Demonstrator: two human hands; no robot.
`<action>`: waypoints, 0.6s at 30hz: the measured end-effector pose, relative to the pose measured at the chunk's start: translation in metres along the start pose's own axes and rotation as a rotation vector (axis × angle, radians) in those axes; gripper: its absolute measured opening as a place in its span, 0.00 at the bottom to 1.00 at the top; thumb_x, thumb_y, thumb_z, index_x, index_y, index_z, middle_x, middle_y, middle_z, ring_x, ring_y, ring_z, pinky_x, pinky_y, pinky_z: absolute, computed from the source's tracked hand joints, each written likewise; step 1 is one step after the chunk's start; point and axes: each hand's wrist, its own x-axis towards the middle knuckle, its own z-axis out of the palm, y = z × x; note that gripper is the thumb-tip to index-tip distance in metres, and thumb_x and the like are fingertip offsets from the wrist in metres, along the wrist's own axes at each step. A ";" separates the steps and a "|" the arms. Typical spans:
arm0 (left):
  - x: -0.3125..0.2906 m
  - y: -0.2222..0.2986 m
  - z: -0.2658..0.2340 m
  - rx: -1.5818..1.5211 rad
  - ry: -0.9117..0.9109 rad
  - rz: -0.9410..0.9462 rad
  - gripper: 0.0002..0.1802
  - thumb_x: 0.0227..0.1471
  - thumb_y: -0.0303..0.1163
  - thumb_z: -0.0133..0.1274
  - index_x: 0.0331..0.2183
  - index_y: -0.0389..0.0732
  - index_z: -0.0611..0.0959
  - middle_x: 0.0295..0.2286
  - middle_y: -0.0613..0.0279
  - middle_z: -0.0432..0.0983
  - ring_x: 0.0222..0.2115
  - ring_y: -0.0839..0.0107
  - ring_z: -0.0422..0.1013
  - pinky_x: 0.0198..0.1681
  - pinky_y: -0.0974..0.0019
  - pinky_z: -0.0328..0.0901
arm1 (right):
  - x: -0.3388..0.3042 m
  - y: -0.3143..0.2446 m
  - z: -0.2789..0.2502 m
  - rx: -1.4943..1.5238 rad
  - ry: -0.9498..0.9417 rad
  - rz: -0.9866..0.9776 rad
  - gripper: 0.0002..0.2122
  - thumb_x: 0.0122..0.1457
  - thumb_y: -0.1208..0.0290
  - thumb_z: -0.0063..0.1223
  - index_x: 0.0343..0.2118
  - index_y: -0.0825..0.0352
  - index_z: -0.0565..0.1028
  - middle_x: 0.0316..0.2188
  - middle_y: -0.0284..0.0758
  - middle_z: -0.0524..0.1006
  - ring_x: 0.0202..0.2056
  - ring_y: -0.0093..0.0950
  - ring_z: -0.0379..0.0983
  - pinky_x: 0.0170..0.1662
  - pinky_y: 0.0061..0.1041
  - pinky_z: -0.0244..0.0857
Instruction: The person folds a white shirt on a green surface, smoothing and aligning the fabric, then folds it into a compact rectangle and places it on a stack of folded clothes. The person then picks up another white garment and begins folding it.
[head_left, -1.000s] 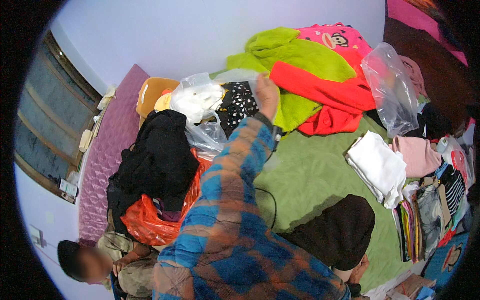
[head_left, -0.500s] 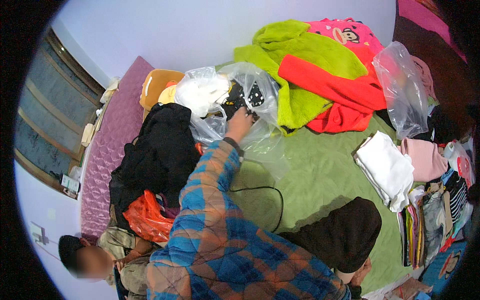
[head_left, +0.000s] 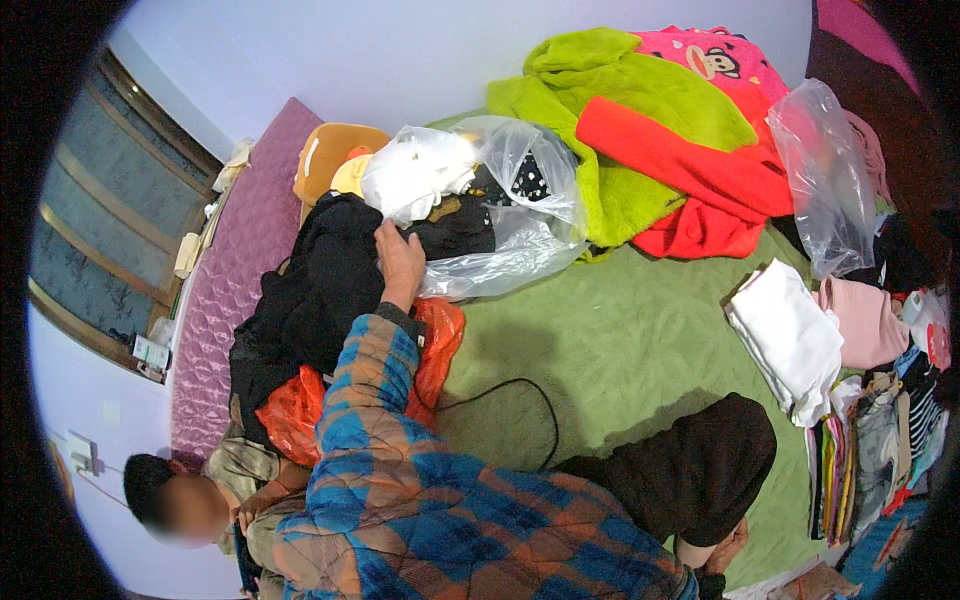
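Note:
My left hand (head_left: 401,264), reaching from a blue and orange plaid sleeve, has its fingers closed on black cloth (head_left: 455,234). That cloth stretches from the hand into an open clear plastic bag (head_left: 505,262). White cloth (head_left: 418,175) and black cloth with white spots (head_left: 530,178) lie at the bag's mouth. A heap of black clothing (head_left: 325,285) touches the hand's left side. Red plastic (head_left: 436,345) shows under my wrist. At the lower right, my right hand (head_left: 732,546) is beside my leg in dark brown trousers (head_left: 690,465); its fingers are partly hidden.
Lime-green fuzzy clothing (head_left: 640,110) and a red garment (head_left: 690,170) lie at the back. Folded white cloth (head_left: 785,330), pink cloth (head_left: 860,320) and a row of folded clothes (head_left: 880,440) sit at right. Another person (head_left: 245,480) is at lower left. A dark cord (head_left: 545,400) crosses the green bedding (head_left: 640,320).
My left hand has come out of the clear bag, moving left and nearer, with black cloth drawn along. More red plastic shows by my wrist. My right hand stays by the leg.

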 end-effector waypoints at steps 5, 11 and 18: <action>0.018 -0.006 0.007 -0.035 0.188 -0.035 0.31 0.42 0.24 0.49 0.49 0.24 0.61 0.47 0.34 0.58 0.49 0.42 0.57 0.54 0.55 0.53 | -0.007 -0.013 -0.001 -0.139 -0.132 -0.113 0.20 0.60 0.62 0.39 0.49 0.73 0.63 0.41 0.49 0.71 0.35 0.37 0.73 0.37 0.35 0.72; 0.046 -0.011 0.028 0.064 -0.053 0.039 0.13 0.41 0.25 0.50 0.33 0.32 0.75 0.34 0.46 0.69 0.40 0.50 0.65 0.45 0.57 0.61 | -0.013 -0.019 0.017 0.138 -0.075 -0.006 0.24 0.61 0.55 0.32 0.52 0.71 0.62 0.45 0.48 0.69 0.38 0.38 0.72 0.38 0.36 0.70; 0.078 -0.017 0.064 0.304 -0.012 0.476 0.21 0.38 0.23 0.57 0.39 0.38 0.72 0.48 0.49 0.62 0.48 0.52 0.60 0.49 0.55 0.59 | -0.003 -0.004 0.019 0.088 -0.026 0.006 0.24 0.61 0.54 0.30 0.50 0.70 0.63 0.45 0.46 0.68 0.40 0.38 0.70 0.41 0.38 0.67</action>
